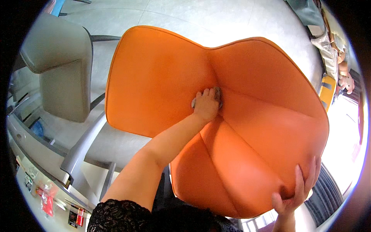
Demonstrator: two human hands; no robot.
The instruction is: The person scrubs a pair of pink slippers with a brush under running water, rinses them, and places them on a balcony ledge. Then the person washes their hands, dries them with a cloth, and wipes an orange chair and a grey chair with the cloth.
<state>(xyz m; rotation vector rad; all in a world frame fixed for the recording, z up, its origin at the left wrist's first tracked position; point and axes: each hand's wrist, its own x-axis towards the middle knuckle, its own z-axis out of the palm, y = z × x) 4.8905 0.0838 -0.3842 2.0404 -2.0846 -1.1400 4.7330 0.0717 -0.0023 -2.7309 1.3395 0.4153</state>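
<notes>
An orange padded chair point(154, 73) with piped edges and stitched seams fills the middle of the view. My left hand point(207, 105) is closed over a bunched grey-brown cloth point(219, 94), pressed to the chair where its seams meet. Only the cloth's edges show past my fingers. At the lower right, my right hand point(295, 189) rests on the rim of the chair's rounded panel, fingers spread over the orange surface and thumb apart.
A grey chair point(65, 89) stands at the left. Below it is a grey table-like frame point(83, 143), with a red packet point(47, 203) and small items at the lower left. Fabric and a pink plush toy point(346, 82) lie along the right side, by a yellow case point(327, 92).
</notes>
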